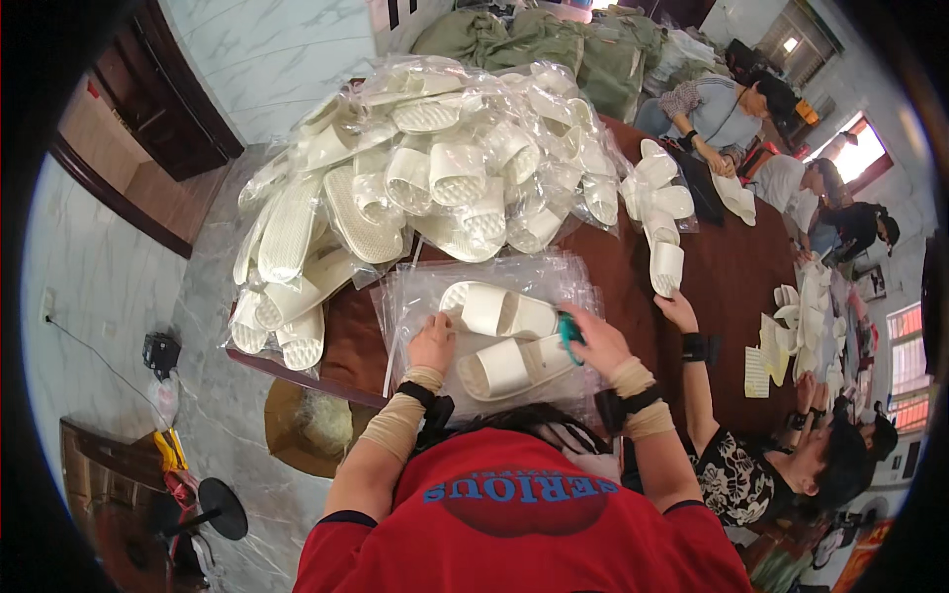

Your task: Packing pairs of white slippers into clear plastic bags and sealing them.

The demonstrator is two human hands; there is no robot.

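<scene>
A pair of white slippers, the upper slipper (499,310) and the lower slipper (519,367), lies side by side on a stack of clear plastic bags (415,287) in front of me. My left hand (432,346) is at the left end of the upper slipper, its fingers curled together; what they pinch, if anything, is hidden. At the right ends of the slippers, my right hand (599,339) is closed around a teal loop-shaped tool (570,337), mostly covered by the fingers. Both my wrists carry tan wraps and black bands.
A heap of bagged white slippers (435,178) covers the table's far left. To the right, a co-worker's hand (678,311) touches a white slipper (666,265). Other people work along the brown tabletop (727,346). A cardboard box (297,430) stands on the floor at left.
</scene>
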